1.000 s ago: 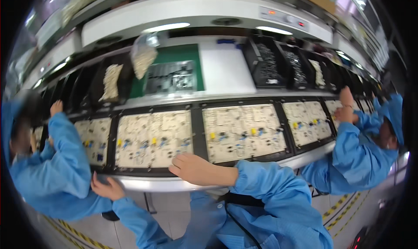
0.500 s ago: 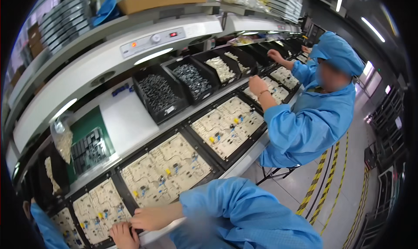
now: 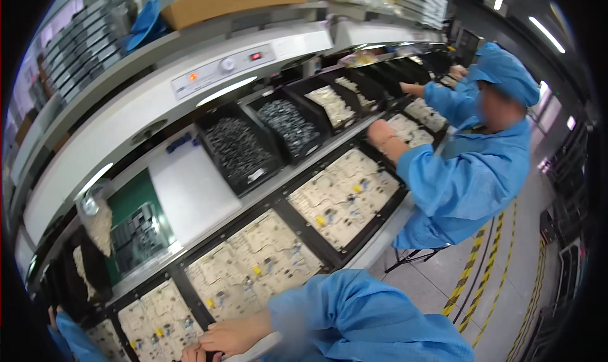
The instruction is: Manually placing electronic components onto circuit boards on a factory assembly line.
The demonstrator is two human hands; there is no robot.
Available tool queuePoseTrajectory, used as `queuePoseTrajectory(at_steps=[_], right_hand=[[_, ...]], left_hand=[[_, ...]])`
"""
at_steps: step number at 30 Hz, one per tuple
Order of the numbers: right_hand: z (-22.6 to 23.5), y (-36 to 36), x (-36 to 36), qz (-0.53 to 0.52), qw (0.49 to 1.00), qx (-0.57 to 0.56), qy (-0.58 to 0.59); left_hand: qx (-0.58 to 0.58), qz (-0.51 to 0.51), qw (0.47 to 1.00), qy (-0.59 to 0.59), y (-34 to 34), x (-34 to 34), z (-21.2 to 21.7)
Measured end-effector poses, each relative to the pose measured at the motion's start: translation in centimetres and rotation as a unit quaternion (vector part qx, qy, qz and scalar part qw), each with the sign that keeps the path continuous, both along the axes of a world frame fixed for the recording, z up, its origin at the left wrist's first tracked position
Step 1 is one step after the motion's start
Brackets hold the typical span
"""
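My right hand (image 3: 233, 335) reaches from a blue sleeve to the near edge of a black frame (image 3: 192, 297). Its fingers are bent down over that edge. Beside it, cut off by the lower edge of the picture, are the curled fingers of my left hand (image 3: 192, 353). Something dark shows between the two hands, too blurred to name. Cream boards (image 3: 254, 261) with small black, yellow and blue components fill the frames in a row along the bench. Another board panel (image 3: 158, 324) lies just left of my hands.
Black bins (image 3: 237, 150) of dark and cream parts stand behind the boards. A white sheet (image 3: 193, 191) and a tray of metal parts (image 3: 142, 235) lie left. A co-worker (image 3: 468, 166) works at the right; another person's sleeve (image 3: 79, 343) shows at far left.
The view has shifted, so the scene sits lower and further right. My hands stay close together at the frame's edge. The right-hand co-worker's nearer hand has come down towards the boards.
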State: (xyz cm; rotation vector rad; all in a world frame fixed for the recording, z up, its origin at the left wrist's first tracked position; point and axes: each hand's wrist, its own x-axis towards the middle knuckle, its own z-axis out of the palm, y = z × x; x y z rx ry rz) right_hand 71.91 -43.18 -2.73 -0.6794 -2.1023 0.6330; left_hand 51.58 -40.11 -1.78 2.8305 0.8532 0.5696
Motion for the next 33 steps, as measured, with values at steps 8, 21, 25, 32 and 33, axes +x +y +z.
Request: queuePoseTrajectory(at_steps=[8,21,25,32,33], right_hand=[[0.4,0.0,0.7,-0.045,0.989,-0.004,-0.144],[1.7,1.0,0.3,-0.011,0.973,0.033,-0.229],[1.6,1.5,0.4,-0.003,0.973,0.032,-0.228],[2.3,0.8,0.4,-0.012,0.969,0.033,-0.243],[2.1,1.1,0.3,-0.021,0.968,0.043,-0.246]], left_hand=[[-0.016,0.009,1.000,-0.003,0.7,2.0,1.0],[-0.098,0.016,0.994,-0.047,0.6,1.0,0.6],[-0.092,0.011,0.994,-0.054,0.7,1.3,0.5],[0.021,0.118,0.983,-0.141,-2.6,0.6,0.8],[0.005,0.149,0.973,-0.176,-3.8,-0.6,0.8]])
